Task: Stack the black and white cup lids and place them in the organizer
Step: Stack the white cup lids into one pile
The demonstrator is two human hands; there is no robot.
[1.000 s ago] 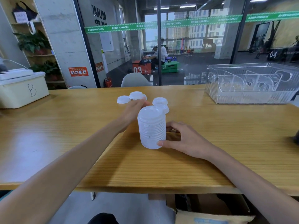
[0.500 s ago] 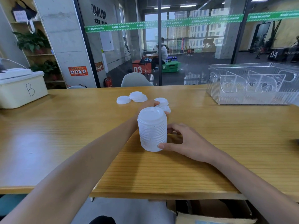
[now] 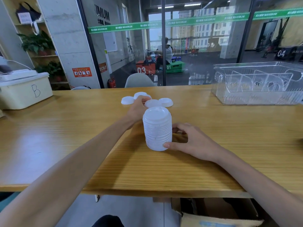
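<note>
Far left edge of the worktop (image 3: 49, 128) has a cream bin (image 3: 24, 94) marked "B". Moving right, the left hand (image 3: 136, 110) reaches toward the far edge, fingers (image 3: 142, 99) curled on a loose white lid (image 3: 153, 103) — it sits among three more loose lids (image 3: 127, 100) near the middle of the far edge. Just in front stands the tall stack of white lids (image 3: 157, 130), upright, mid-worktop. The right hand (image 3: 191, 141) steadies it — thumb and fingers wrapped round its base. The clear organizer (image 3: 255, 99) sits at the far right corner, well apart.
</note>
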